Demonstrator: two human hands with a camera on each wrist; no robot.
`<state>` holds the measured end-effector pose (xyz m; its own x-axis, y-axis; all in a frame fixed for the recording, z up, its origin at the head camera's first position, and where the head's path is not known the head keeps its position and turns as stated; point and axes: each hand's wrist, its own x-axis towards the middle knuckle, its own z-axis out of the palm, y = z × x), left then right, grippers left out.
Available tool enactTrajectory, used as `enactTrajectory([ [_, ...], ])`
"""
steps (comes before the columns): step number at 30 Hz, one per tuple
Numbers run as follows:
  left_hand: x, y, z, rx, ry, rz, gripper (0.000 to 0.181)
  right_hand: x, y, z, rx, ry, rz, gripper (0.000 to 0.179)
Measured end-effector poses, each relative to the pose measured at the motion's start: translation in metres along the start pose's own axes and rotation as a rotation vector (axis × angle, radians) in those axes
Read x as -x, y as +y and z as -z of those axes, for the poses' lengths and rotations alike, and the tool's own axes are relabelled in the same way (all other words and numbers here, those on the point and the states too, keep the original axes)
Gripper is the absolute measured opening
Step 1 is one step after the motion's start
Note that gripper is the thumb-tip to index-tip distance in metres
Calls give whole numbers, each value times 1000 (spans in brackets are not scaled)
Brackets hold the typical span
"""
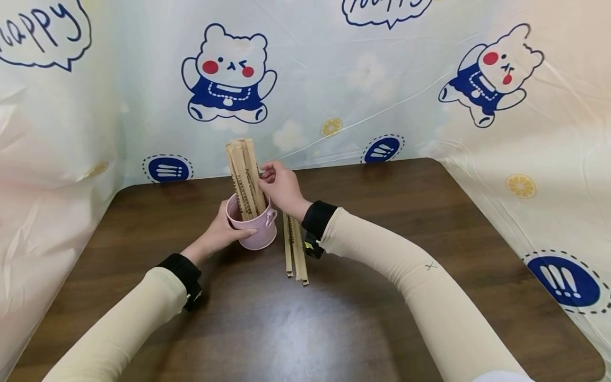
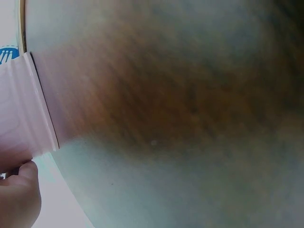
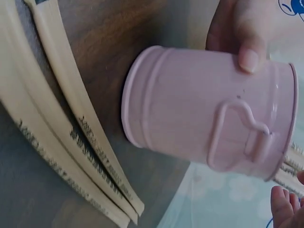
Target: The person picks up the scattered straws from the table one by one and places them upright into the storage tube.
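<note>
A small pink metal bucket [image 1: 258, 239] stands upright on the table, and my left hand [image 1: 220, 233] grips its left side, the thumb across the front. Several paper-wrapped chopsticks [image 1: 245, 180] stand in it, leaning left, with dark print on the wrappers. My right hand [image 1: 285, 189] is beside their right edge, fingers loosely curled; I see nothing between thumb and fingers, and whether the thumb touches a wrapper is unclear. More wrapped chopsticks [image 3: 90, 142] lie on the table right of the bucket, partly under my right wrist. The left wrist view shows the bucket's side [image 2: 21, 109] and the left thumb.
The brown wooden table [image 1: 229, 329] has rounded corners. A printed curtain [image 1: 305, 79] with cartoon bears hangs behind it and along both sides. Both forearms wear cream sleeves [image 1: 382, 239] and black wrist straps [image 1: 319, 217].
</note>
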<state>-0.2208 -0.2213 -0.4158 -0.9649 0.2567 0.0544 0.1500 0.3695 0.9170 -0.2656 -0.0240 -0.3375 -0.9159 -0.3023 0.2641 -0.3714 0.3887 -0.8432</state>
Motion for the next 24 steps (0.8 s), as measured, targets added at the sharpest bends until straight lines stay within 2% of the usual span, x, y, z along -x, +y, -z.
enactTrajectory([
  [11,-2,1,-1,0,-3,8,104,-2,16,30,32,23,-41,32],
  [17,-1,2,-4,2,-7,3,105,-1,38,40,84,19,-139,29],
  [21,0,3,-2,-10,5,30,105,3,52,40,156,-15,-203,30],
  [24,0,3,-1,-13,6,25,105,8,60,38,188,-42,-241,33],
])
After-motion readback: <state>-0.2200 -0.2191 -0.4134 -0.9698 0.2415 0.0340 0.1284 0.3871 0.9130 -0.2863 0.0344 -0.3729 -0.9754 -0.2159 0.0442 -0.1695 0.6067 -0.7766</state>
